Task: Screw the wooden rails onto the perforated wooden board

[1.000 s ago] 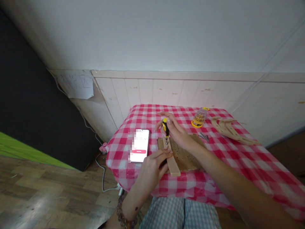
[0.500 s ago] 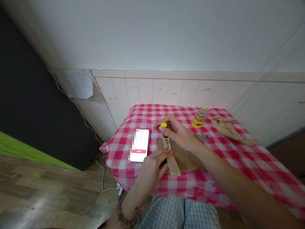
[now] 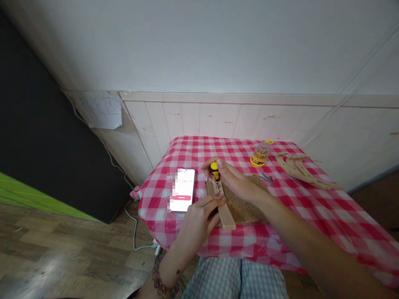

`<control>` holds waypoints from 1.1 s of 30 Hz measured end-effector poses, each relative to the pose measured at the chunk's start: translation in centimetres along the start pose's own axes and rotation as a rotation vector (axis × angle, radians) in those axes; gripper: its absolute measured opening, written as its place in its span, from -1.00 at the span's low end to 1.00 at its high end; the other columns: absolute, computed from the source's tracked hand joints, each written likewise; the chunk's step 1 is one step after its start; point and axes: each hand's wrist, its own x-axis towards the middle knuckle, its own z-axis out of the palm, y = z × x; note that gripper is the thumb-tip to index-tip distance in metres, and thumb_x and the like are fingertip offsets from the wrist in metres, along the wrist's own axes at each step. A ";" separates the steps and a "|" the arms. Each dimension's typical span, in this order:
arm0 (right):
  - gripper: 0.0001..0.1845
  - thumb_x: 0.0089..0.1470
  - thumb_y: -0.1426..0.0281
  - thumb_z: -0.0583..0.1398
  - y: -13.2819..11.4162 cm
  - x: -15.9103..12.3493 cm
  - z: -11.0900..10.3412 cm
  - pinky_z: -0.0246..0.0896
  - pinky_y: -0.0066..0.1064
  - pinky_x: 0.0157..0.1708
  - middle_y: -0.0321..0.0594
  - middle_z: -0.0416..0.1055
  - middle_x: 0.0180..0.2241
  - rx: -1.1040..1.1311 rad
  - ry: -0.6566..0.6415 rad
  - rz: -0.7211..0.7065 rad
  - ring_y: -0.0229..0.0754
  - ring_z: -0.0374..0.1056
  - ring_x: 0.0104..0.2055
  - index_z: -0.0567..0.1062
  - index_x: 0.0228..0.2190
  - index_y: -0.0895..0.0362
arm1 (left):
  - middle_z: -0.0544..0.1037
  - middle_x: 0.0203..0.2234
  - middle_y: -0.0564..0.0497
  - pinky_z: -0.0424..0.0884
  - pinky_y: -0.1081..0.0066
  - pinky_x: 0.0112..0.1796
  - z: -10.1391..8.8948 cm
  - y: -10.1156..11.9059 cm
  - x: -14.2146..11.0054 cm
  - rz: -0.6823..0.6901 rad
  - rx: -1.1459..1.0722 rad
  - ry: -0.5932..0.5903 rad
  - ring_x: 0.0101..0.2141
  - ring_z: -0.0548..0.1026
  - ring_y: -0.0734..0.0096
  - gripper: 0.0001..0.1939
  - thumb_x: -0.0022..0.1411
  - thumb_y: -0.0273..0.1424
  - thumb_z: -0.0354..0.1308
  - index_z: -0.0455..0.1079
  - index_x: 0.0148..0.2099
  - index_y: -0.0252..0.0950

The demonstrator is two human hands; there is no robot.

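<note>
My right hand (image 3: 232, 176) is closed round the handle of a yellow and black screwdriver (image 3: 215, 169), which stands nearly upright with its tip down on a pale wooden strip (image 3: 227, 216). My left hand (image 3: 205, 209) grips that strip from the left, fingers pressed over its top just below the screwdriver's tip. Beneath the strip lies a brown wooden board (image 3: 245, 207) dotted with small holes. Whether a screw sits under the tip is too small to make out.
A lit phone (image 3: 183, 191) lies left of the board on the checkered tablecloth (image 3: 199, 145). Behind to the right stands a clear bit case with a yellow base (image 3: 260, 154). Several metal screws or bits (image 3: 267, 179) and curved wooden pieces (image 3: 299, 170) lie at the right.
My right hand has shifted its fingers on the screwdriver handle, which now leans slightly differently. My left hand and the strip have stayed in place.
</note>
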 end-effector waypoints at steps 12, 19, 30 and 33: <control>-0.68 0.28 0.06 0.18 0.7 1.2 0.2 0.24 -0.39 -0.37 -0.34 0.43 -0.35 0.135 -0.043 -0.068 -0.29 0.31 -0.43 0.28 -0.27 0.03 | 0.61 0.01 -0.11 0.54 0.18 0.08 0.0 -0.1 0.0 0.001 0.002 -0.006 0.04 0.59 0.19 -0.56 0.19 -0.75 0.18 0.49 0.07 -0.31; -0.46 0.37 -0.04 -0.10 1.7 1.0 -0.3 0.06 -0.36 -0.44 -0.34 0.22 -0.48 0.158 -0.044 -0.071 -0.25 0.11 -0.47 0.45 -0.20 0.07 | 0.61 0.01 -0.09 0.53 0.19 0.09 0.0 0.0 -0.1 0.004 0.007 -0.009 0.05 0.58 0.20 -0.53 0.18 -0.76 0.18 0.48 0.09 -0.30; -0.62 0.25 -0.03 0.16 0.3 0.5 -0.9 0.29 -0.31 -0.15 -0.25 0.36 -0.24 0.050 -0.039 -0.054 -0.21 0.32 -0.23 0.37 -0.22 0.03 | 0.63 -0.01 -0.12 0.55 0.18 0.07 0.2 -0.2 0.0 0.020 -0.003 0.020 0.02 0.60 0.17 -0.54 0.16 -0.77 0.20 0.49 0.06 -0.33; -0.67 0.30 0.02 0.13 0.6 0.6 -0.7 0.28 -0.35 -0.27 -0.27 0.42 -0.25 0.117 -0.060 -0.064 -0.26 0.32 -0.32 0.29 -0.20 0.01 | 0.62 -0.01 -0.12 0.55 0.17 0.07 0.2 -0.2 0.0 0.005 0.003 0.007 0.02 0.60 0.17 -0.55 0.17 -0.76 0.20 0.50 0.06 -0.32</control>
